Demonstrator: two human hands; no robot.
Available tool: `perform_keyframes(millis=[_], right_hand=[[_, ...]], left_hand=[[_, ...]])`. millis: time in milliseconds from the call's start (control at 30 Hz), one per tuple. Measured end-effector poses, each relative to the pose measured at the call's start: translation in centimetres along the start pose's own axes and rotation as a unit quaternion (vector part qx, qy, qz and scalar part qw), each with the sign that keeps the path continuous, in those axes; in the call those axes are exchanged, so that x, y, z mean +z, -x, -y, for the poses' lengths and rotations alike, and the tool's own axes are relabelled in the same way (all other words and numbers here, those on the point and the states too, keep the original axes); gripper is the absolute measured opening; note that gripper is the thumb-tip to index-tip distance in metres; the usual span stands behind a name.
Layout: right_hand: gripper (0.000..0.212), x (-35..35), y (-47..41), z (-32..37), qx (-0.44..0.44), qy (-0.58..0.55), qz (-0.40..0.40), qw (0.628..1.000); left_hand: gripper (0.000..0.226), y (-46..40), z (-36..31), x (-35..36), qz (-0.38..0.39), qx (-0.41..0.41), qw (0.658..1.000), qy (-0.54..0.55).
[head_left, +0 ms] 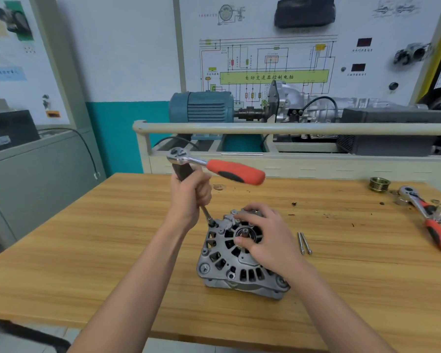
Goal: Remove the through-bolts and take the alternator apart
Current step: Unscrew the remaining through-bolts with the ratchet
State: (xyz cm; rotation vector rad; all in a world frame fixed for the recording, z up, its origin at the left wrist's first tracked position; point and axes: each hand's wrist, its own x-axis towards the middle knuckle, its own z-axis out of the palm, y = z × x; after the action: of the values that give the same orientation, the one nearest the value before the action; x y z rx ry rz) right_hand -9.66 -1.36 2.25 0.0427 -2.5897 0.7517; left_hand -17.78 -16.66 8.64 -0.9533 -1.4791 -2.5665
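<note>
Alternator (236, 261) lies under right hand (265, 233), beside left hand (190, 197)

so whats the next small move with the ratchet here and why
Probably keep spinning the extension by hand to back this bolt out. The left hand grips the ratchet extension, socket seated on the alternator rim, right hand steadying it; two bolts already lie out.

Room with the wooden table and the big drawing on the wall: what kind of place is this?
Probably a car-repair classroom or training workshop. A wiring diagram board hangs on the wall, a blue motor coupled to a gearbox stands on a rig, and an alternator sits on the table beside a ratchet wrench.
</note>
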Motion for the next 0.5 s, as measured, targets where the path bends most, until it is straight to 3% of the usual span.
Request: perform_keyframes(millis=[133, 333, 500], right_hand=[[0.052, 0.0, -0.3, 0.2, 0.02, -0.015, -0.007, 1.0], [0.05, 0.0, -1.1, -0.3, 0.003, 0.009, -0.001, 1.0], [0.051, -0.2, -1.9, -1.3, -0.004, -0.008, 0.01, 1.0]], left_hand=[[0.036, 0.2, 0.5, 0.0, 0.042, -0.013, 0.999, -0.017], [0.061, -1.4, 0.9, 0.5, -0.087, -0.023, 0.995, -0.032], [0.044, -1.1, 1.3, 1.8, -0.12, -0.031, 0.988, -0.095]])
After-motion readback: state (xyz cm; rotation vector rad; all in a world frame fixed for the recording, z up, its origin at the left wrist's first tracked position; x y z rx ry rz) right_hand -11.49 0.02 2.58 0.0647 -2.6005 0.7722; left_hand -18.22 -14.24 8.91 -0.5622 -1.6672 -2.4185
